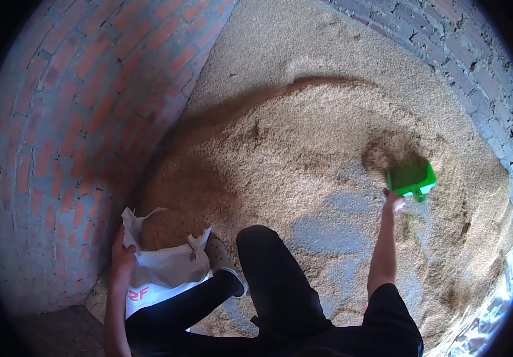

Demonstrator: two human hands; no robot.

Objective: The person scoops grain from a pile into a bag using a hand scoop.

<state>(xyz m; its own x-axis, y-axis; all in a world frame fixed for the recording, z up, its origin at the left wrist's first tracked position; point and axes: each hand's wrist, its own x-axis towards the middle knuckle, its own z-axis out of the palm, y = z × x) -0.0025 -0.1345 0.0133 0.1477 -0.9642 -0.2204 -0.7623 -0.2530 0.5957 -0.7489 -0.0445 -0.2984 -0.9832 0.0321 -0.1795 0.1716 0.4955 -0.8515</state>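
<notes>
My right hand (394, 201) is closed around the handle of a bright green scoop (426, 183), at arm's length on the right. Loose tan grain or husks (390, 153) lie in and just beyond the scoop's mouth, blurred by motion. At the lower left, my left hand (124, 257) grips the rim of a white sack (170, 266) with red lettering. The sack's mouth gapes toward the pile, with tan grain inside it. My left thumb and part of the fingers are hard to make out against the sack's edge.
A broad heap of tan grain (304, 119) covers the floor, with grey floor patches (331, 229) showing through. Brick walls rise at the left (90, 119) and upper right (476, 65). My shoe (221, 259) stands beside the sack. Shiny sheeting (494, 315) lies at lower right.
</notes>
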